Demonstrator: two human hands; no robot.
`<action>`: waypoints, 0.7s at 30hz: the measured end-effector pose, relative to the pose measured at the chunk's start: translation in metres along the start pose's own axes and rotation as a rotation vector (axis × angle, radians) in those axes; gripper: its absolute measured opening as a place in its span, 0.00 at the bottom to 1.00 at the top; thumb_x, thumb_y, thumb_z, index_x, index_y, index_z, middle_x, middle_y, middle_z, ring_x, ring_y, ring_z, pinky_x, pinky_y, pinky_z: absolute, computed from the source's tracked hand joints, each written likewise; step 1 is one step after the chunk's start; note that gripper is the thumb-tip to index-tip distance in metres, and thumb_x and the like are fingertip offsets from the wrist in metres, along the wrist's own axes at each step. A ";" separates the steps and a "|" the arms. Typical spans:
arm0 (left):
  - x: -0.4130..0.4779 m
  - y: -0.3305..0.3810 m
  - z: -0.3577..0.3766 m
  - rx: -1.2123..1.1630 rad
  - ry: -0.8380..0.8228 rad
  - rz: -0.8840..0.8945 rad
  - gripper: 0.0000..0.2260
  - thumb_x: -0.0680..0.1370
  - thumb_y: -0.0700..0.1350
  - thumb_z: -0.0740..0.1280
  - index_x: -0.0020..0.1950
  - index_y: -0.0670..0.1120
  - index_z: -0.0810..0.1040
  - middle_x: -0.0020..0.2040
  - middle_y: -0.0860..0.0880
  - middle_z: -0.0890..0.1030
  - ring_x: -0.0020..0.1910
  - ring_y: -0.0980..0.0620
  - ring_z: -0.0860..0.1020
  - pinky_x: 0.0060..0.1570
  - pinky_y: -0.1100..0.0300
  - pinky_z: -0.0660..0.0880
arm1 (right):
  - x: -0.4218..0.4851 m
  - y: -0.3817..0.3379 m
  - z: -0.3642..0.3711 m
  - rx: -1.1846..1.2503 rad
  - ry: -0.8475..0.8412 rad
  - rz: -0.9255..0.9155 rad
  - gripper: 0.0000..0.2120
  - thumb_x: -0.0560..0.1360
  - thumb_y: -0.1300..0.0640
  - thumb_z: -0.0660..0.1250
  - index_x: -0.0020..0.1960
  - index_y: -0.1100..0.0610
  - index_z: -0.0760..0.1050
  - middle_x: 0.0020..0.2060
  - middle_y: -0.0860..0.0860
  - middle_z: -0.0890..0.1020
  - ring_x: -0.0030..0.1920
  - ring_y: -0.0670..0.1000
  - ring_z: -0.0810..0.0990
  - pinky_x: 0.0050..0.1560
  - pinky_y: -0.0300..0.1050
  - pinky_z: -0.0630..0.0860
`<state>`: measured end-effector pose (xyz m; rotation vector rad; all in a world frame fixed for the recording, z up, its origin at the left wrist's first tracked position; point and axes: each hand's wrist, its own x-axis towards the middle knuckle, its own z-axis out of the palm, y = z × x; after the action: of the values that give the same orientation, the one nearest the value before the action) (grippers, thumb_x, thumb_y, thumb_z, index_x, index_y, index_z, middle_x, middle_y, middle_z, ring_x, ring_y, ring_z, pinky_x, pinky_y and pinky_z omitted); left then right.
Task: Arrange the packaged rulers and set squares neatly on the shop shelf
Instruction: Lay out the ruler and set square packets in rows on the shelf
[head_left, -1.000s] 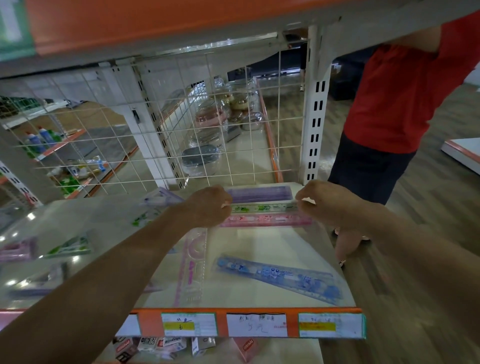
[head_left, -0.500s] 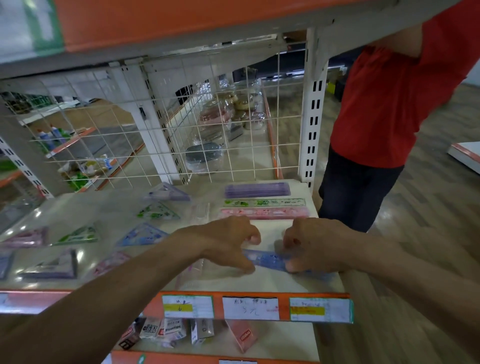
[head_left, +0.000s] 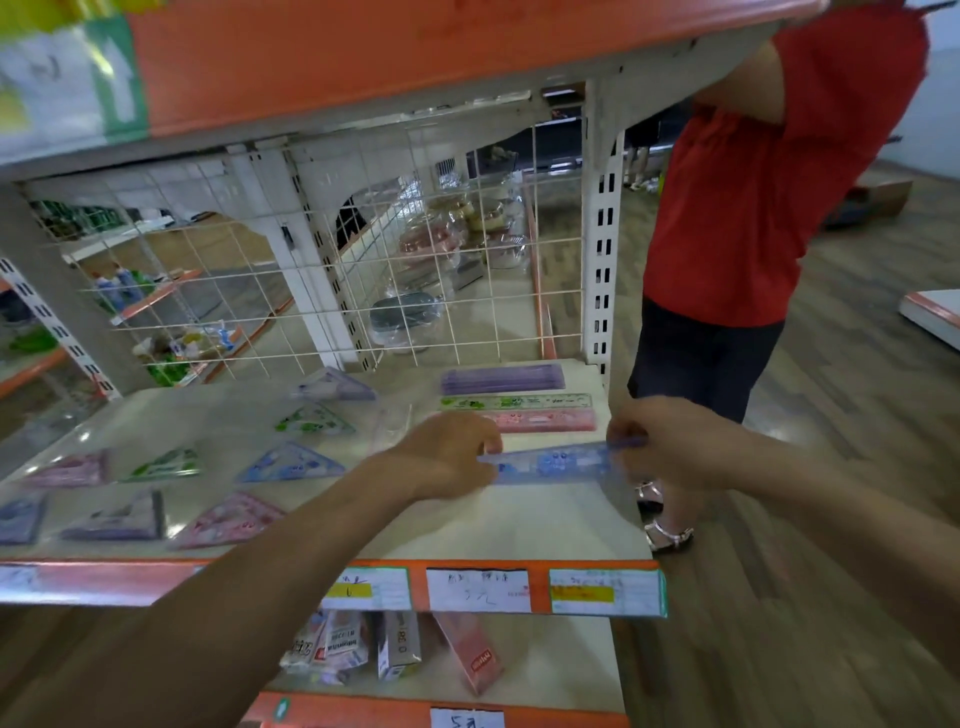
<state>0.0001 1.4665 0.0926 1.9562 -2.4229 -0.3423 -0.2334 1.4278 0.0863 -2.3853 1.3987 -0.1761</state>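
A packaged blue ruler (head_left: 550, 461) hangs just above the white shelf (head_left: 519, 530), held at both ends. My left hand (head_left: 449, 452) pinches its left end and my right hand (head_left: 670, 441) grips its right end. Behind it, at the back right, lie a pink ruler (head_left: 550, 420), a green ruler (head_left: 514, 401) and a purple ruler (head_left: 501, 378) in parallel. Several packaged set squares lie in rows on the left, among them a blue set square (head_left: 291, 462) and a pink set square (head_left: 228, 521).
A wire mesh back (head_left: 363, 270) closes the shelf behind. An orange shelf (head_left: 363, 57) hangs overhead. Price labels (head_left: 478, 590) line the front edge, with small boxes (head_left: 363, 649) on the shelf below. A person in a red shirt (head_left: 753, 218) stands close at the right end.
My hands left the rulers at the back, came forward to the blue ruler near the front, took hold of its ends and lifted it back toward the pink ruler.
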 end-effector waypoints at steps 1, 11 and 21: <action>-0.001 -0.005 -0.004 0.007 0.035 -0.013 0.07 0.77 0.47 0.64 0.50 0.49 0.80 0.47 0.50 0.78 0.45 0.50 0.74 0.43 0.59 0.69 | 0.001 -0.004 -0.001 -0.002 0.087 -0.020 0.05 0.75 0.56 0.66 0.45 0.48 0.71 0.44 0.44 0.76 0.44 0.46 0.74 0.38 0.35 0.68; -0.006 -0.018 0.027 -0.429 0.232 -0.133 0.13 0.78 0.37 0.60 0.61 0.42 0.75 0.59 0.45 0.76 0.52 0.52 0.73 0.45 0.70 0.64 | 0.011 -0.018 0.037 0.241 0.244 -0.116 0.13 0.78 0.63 0.63 0.62 0.60 0.75 0.58 0.55 0.77 0.56 0.50 0.75 0.58 0.37 0.67; 0.000 -0.028 0.029 -0.213 0.333 -0.161 0.10 0.77 0.43 0.63 0.54 0.48 0.83 0.51 0.46 0.81 0.50 0.47 0.77 0.47 0.61 0.70 | 0.018 -0.014 0.037 0.211 0.261 -0.181 0.08 0.76 0.63 0.66 0.52 0.57 0.81 0.49 0.51 0.81 0.50 0.51 0.78 0.52 0.46 0.74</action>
<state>0.0232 1.4659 0.0598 1.9385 -1.9507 -0.2415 -0.2028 1.4277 0.0558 -2.3706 1.1976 -0.6704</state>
